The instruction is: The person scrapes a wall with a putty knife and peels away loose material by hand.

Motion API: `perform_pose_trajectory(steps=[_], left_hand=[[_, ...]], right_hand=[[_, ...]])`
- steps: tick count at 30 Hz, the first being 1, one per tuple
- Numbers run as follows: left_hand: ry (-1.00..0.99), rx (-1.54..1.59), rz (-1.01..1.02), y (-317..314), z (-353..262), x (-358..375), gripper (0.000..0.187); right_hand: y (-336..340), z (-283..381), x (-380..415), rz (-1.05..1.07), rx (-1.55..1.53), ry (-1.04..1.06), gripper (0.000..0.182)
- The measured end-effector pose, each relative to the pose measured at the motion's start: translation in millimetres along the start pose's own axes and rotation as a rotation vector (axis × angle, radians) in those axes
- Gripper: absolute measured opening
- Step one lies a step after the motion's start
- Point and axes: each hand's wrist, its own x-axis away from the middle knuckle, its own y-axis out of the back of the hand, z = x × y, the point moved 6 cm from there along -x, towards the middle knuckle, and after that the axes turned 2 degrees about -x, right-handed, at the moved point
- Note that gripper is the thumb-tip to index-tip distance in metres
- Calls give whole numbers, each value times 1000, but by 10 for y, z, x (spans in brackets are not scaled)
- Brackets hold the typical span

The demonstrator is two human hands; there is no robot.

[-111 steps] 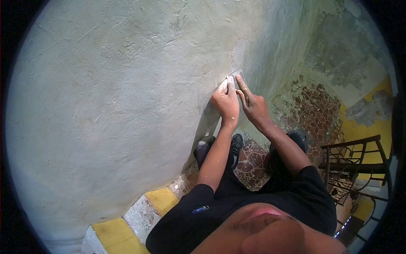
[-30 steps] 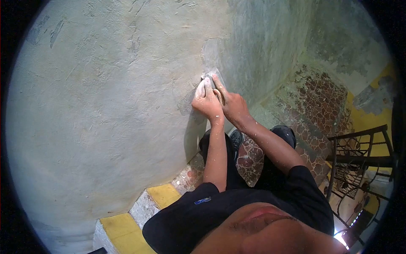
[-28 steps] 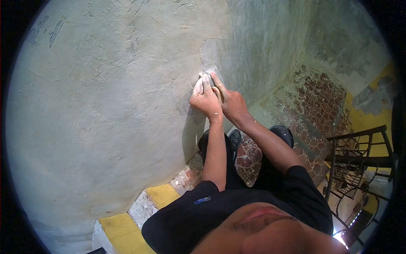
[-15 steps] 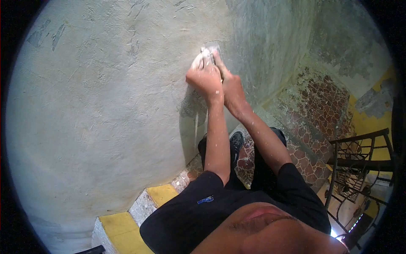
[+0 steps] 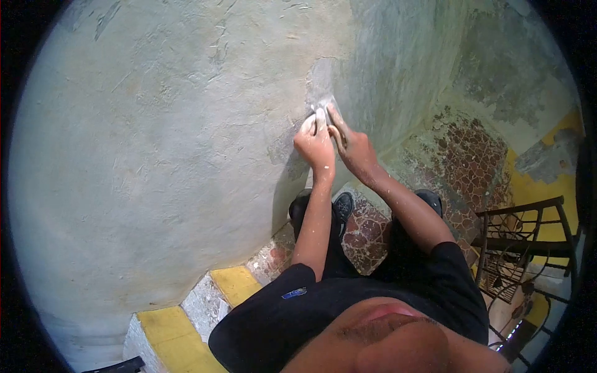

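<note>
Both hands meet at the plastered wall [image 5: 168,149], just below a pale grey scraped patch [image 5: 321,78]. My left hand [image 5: 316,142] has its fingers pressed together against the wall; whatever they hold is too small and hidden to name. Beside it on the right, my right hand [image 5: 353,146] stretches its index finger up to the wall while its other fingers curl around something I cannot make out. White dust coats the fingertips, and pale flecks dot both forearms.
Yellow-topped steps [image 5: 171,332] lie at the lower left. A dark metal railing [image 5: 522,245] stands at the right. Below me, the patterned floor [image 5: 367,236] is strewn with white debris, especially toward the upper right.
Both hands have moved down the wall and slightly right, uncovering the pale patch above them. The view has also shifted a little, and my right leg shows farther right.
</note>
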Motion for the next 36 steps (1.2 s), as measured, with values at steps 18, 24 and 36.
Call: perform_pose_trajectory(steps=[18, 24, 36], left_hand=[[29, 25, -100, 388, 216, 119, 24], [61, 17, -63, 413, 211, 96, 23], [40, -5, -94, 406, 106, 110, 18]], right_hand=[[-377, -28, 218, 49, 186, 48, 63], [-395, 1, 249, 34, 124, 28, 63], [-451, 49, 264, 36, 26, -35, 57]])
